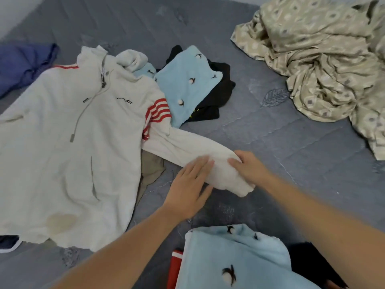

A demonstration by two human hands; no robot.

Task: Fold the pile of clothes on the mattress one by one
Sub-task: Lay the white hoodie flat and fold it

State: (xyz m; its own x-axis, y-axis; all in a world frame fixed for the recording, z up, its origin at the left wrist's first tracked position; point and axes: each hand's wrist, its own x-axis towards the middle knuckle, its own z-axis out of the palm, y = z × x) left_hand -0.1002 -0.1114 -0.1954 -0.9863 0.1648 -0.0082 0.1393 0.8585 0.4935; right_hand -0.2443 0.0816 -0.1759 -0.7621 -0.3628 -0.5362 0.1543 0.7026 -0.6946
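Note:
A white hoodie with red arm stripes and a grey drawstring lies face up on the grey mattress. Its right-hand sleeve stretches out toward me. My left hand lies flat with fingers spread on the sleeve near the cuff. My right hand grips the cuff end of the same sleeve. A light blue garment with small bird prints lies behind the hoodie on top of a black garment. Another light blue piece sits at the bottom edge, close to me.
A crumpled beige patterned sheet fills the back right. A dark blue garment lies at the far left. A tan cloth peeks from under the hoodie. A red piece and a black one flank the near blue garment.

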